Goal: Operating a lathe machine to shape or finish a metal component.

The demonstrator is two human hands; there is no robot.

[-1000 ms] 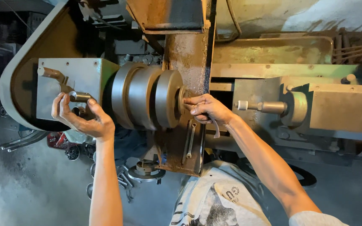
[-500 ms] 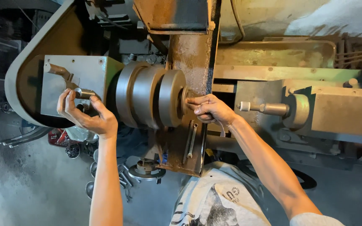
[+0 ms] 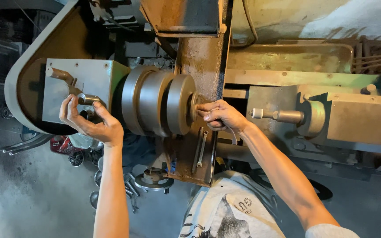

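- You stand in a dim workshop, a grey dusty floor (image 3: 18, 194) under a worn metal-working machine; loose round metal parts (image 3: 153, 178) lie on the floor beneath it.
- At the far left, a curved grey guard (image 3: 20, 70) wraps around a pale box-shaped housing (image 3: 98, 77).
- Your left hand (image 3: 91, 123) is up against that housing, fingers curled about the short steel handle (image 3: 87, 98) that sticks out of it; the grip looks loose, palm partly away from the handle.
- Just right of it sits the stepped grey pulley (image 3: 159, 103), its axis running level from left to right, so it lies between your two hands.
- Your right hand (image 3: 219, 115) is closed on the small hub (image 3: 195, 105) at the pulley's right face, fingertips pinching it; this hand is the one touching the pulley, the left is just beside it.
- Behind the hub rises a rusty upright plate (image 3: 203, 53), with a slot below.
- Further right a steel spindle (image 3: 283, 116) points back towards your right hand, well apart.
- A printed cloth sack (image 3: 230, 207) lies below.
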